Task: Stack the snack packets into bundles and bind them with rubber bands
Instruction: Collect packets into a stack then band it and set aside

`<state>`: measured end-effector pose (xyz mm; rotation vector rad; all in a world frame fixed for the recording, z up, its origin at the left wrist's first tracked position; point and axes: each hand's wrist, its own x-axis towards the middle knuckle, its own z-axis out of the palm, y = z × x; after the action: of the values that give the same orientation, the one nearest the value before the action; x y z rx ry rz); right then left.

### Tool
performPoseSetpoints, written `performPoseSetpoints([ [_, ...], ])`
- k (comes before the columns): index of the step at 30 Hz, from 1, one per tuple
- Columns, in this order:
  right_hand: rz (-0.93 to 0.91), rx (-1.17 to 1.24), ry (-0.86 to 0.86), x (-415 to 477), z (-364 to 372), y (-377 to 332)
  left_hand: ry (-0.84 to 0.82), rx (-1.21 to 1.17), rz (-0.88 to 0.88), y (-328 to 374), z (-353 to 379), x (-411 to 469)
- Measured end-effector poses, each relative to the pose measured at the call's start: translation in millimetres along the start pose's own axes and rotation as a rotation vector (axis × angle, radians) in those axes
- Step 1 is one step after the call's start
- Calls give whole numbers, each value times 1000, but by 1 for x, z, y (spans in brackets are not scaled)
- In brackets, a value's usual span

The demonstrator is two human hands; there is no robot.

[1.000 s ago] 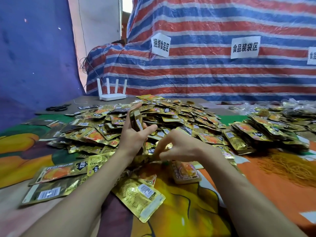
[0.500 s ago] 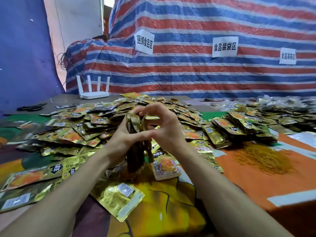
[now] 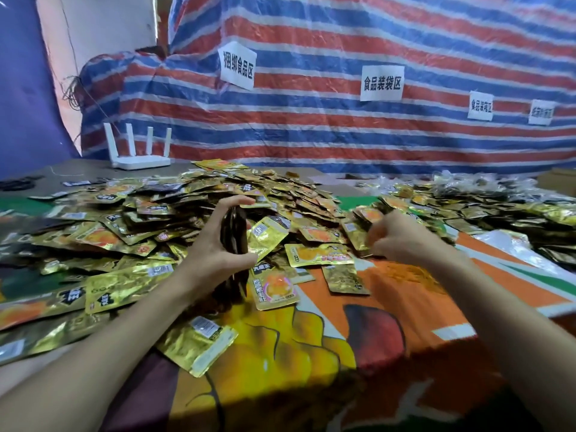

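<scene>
While a packet stack [image 3: 234, 233] is gripped upright by the left hand [image 3: 215, 251], the hold of the blurred right hand [image 3: 396, 239] cannot be told; printed cloth [image 3: 311, 353] is spread beneath, striped tarp [image 3: 311, 135] beyond.

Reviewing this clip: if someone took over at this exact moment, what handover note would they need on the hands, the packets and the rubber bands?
Left hand: grips an upright stack of packets; no band shows on it.
Right hand: blurred, fingers curled, by the rubber bands heaped on the orange cloth; I cannot tell if it holds anything.
Loose packets: a big heap behind the left hand. More packets lie to the right; bound or not is unclear.
Done: one stack gathered.
Left: bind that stack, then stack and bind the heap.
</scene>
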<state>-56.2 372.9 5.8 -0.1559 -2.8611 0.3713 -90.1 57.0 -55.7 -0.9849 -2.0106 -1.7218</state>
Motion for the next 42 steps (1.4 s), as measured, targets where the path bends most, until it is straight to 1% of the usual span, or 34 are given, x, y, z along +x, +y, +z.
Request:
performPoseSetpoints([
  [3,158,-211,-38,-2,-8,40,-38,45,-13,-1,0,-1],
  [6,202,-308,-77,-5,-4,62,-55,26,-29,-3,-2,-2],
  [8,209,-303,-89,-6,-1,68,-66,25,-33,-5,-3,-2],
  [13,216,-252,-34,-3,-2,66,-82,-23,-28,-6,-5,-3],
  [19,241,-247,72,-4,-12,59,-89,-36,-40,-6,-5,-2],
  [24,248,-229,70,-6,-18,54,-83,-52,-39,-5,-3,-1],
  [27,218,-130,81,-5,-22,49,-44,-69,-67,-6,-2,-1],
  [29,159,-36,112,-3,-23,39,-7,-77,-85,-4,-2,-1],
  [33,-28,211,127,-1,-16,-3,132,-182,-144,-4,-1,0],
  [36,-180,466,68,-1,-2,-47,249,-239,-191,-2,-5,2],
  [39,-280,705,-10,4,18,-89,253,-301,-245,1,-9,5],
  [42,-328,852,-67,12,39,-124,201,-391,-332,3,-12,7],
])
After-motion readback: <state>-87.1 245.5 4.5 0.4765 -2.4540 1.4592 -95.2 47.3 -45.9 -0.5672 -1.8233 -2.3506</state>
